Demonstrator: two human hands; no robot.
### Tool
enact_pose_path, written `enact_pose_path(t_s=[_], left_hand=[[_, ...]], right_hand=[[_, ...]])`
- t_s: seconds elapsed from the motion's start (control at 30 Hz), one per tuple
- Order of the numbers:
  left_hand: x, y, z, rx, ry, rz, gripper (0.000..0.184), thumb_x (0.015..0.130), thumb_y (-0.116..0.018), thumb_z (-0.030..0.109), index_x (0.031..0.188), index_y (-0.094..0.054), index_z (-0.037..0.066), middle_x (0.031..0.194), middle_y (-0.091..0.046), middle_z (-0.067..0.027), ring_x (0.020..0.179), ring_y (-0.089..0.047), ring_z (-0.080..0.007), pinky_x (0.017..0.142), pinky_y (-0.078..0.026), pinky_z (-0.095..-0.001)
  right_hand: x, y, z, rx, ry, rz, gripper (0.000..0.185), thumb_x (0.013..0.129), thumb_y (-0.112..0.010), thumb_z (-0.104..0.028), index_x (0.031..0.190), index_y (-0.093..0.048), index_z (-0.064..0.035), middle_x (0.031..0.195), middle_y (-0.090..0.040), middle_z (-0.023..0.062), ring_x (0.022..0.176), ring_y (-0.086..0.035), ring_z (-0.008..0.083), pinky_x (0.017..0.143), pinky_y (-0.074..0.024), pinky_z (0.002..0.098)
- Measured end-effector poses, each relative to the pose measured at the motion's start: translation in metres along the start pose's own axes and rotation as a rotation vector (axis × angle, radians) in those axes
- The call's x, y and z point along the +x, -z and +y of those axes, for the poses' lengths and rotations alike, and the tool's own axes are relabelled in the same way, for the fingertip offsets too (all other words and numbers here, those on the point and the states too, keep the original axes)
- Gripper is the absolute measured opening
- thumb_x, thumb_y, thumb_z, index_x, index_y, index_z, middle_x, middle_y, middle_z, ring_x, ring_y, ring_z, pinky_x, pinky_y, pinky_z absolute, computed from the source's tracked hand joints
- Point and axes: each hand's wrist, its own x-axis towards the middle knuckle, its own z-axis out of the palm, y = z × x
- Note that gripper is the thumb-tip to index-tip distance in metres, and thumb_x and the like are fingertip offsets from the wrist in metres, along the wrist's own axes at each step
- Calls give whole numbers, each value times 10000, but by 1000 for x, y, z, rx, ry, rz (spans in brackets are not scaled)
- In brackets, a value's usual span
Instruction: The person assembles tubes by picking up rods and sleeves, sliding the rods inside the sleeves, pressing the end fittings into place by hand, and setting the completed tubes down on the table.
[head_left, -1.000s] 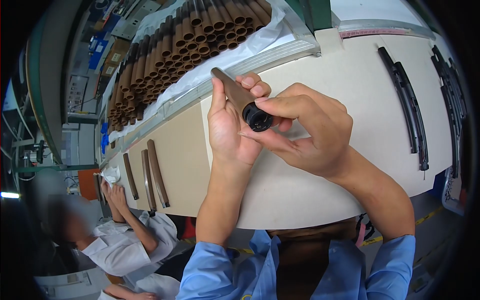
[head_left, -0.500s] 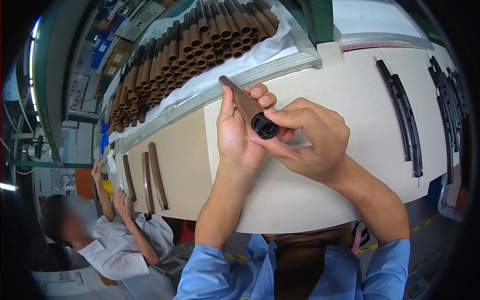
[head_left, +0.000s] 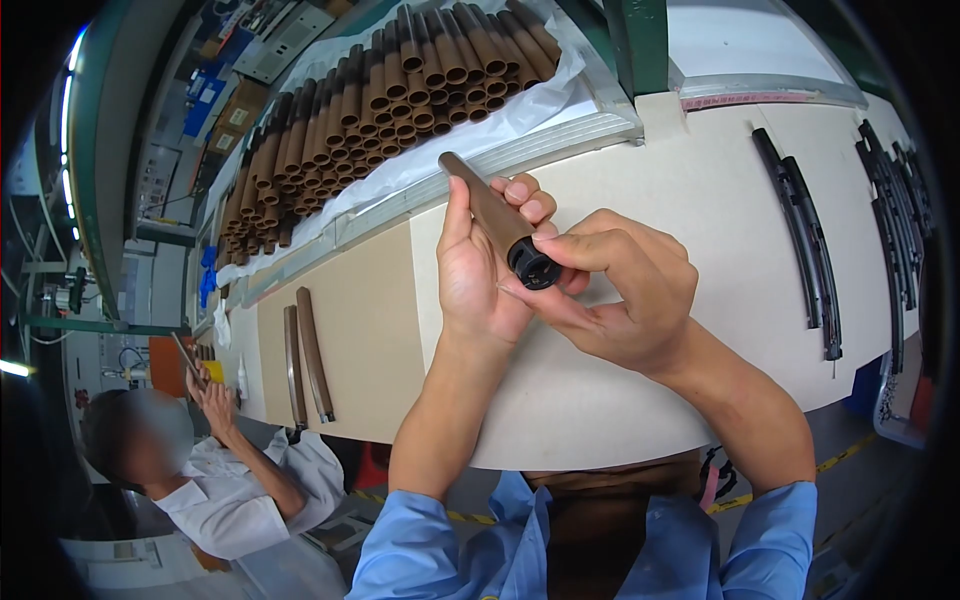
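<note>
A brown tube (head_left: 490, 212) with a black end fitting (head_left: 533, 266) lies slantwise across my left palm, its far end pointing up and left. My left hand (head_left: 478, 270) is wrapped around the tube, thumb on one side and fingertips on the other. At the near end, my right hand (head_left: 625, 280) pinches the black fitting between thumb and fingers. The fitting sits at the tube's mouth and its open face, with small inner details, points toward me. Both hands are above the pale work table (head_left: 560, 390).
A stack of brown tubes (head_left: 400, 95) rests on white sheeting behind a metal rail (head_left: 490, 150). Two brown tubes (head_left: 312, 350) lie on the left. Black rods (head_left: 800, 240) lie at right, with more (head_left: 890, 230) beyond. A co-worker (head_left: 225, 470) handles a tube at far left.
My hands and the tube have shifted only slightly, and the black fitting's face has turned a little. The co-worker has picked up one of the tubes from the table at left.
</note>
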Motion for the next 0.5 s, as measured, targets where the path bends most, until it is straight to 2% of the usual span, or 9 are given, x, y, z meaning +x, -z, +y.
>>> enact_pose_path(t_s=[0.07,0.23,0.5], left_hand=[[0,0,1,-18,10,-9,403,966,-295,450,918,-452,82,843,-473,-55,732,-540,-225,534,-504,-441],[0,0,-1,16,-1,-2,402,965,-295,453,916,-446,84,842,-475,-51,716,-554,-226,497,-502,-435],[-1,-6,-4,46,-40,18,394,972,-291,442,902,-444,86,833,-475,-51,711,-532,-197,555,-498,-367]], right_hand=[[-1,-1,1,-6,11,15,323,594,-808,-96,837,-605,-32,780,-625,78,521,-568,124,468,-477,218],[-1,0,0,-7,-4,9,322,594,-813,-99,826,-599,-37,771,-624,68,524,-564,120,467,-475,216],[-2,0,0,-2,-5,12,336,599,-815,-103,837,-587,-39,754,-619,55,513,-557,115,464,-472,215]])
